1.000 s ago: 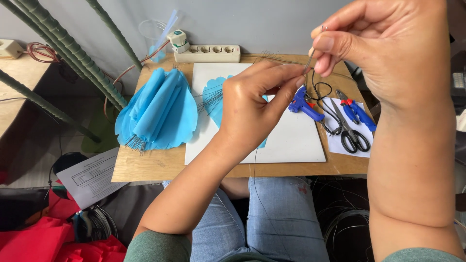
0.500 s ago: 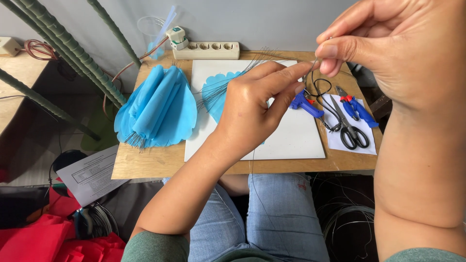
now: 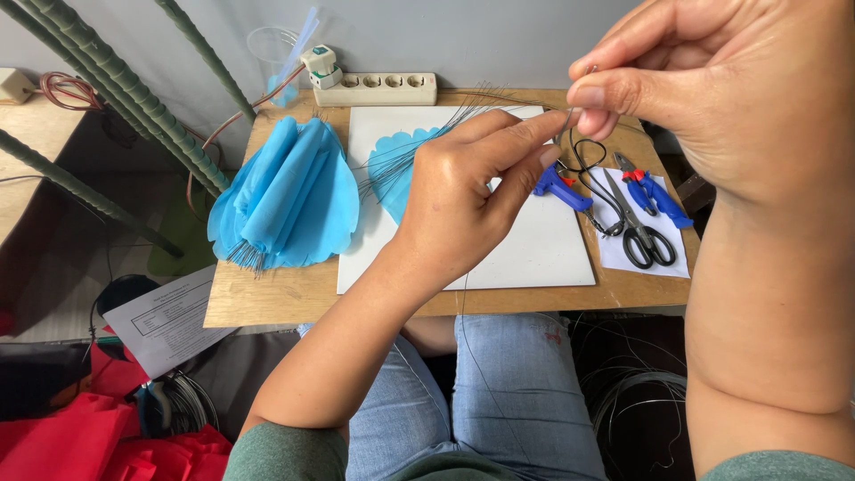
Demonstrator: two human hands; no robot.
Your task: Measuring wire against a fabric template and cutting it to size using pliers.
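Note:
My left hand (image 3: pixel 463 196) is raised over the table, its fingers closed on a bundle of thin dark wires (image 3: pixel 410 147) that fans out to the left. Its index finger reaches toward my right hand (image 3: pixel 712 98), which is close to the camera at the upper right. The right thumb and forefinger pinch the wire end (image 3: pixel 574 111). One thin strand (image 3: pixel 468 330) hangs down from my left hand over my lap. Below the hands lie a white board (image 3: pixel 534 254) and a blue scalloped paper piece (image 3: pixel 401 174).
A stack of folded blue paper (image 3: pixel 285 191) lies on the wooden table (image 3: pixel 267 294). Scissors (image 3: pixel 637 227), blue-handled pliers (image 3: pixel 655 196) and a blue glue gun (image 3: pixel 559 185) lie at the right. A power strip (image 3: pixel 374 89) and green wrapped stems (image 3: pixel 107 80) stand behind. Red fabric (image 3: pixel 71 441) is on the floor.
My right hand has come closer to the camera, still pinching. The wire bundle now fans out to the left of my left hand, whose fingers have stretched toward the pinch.

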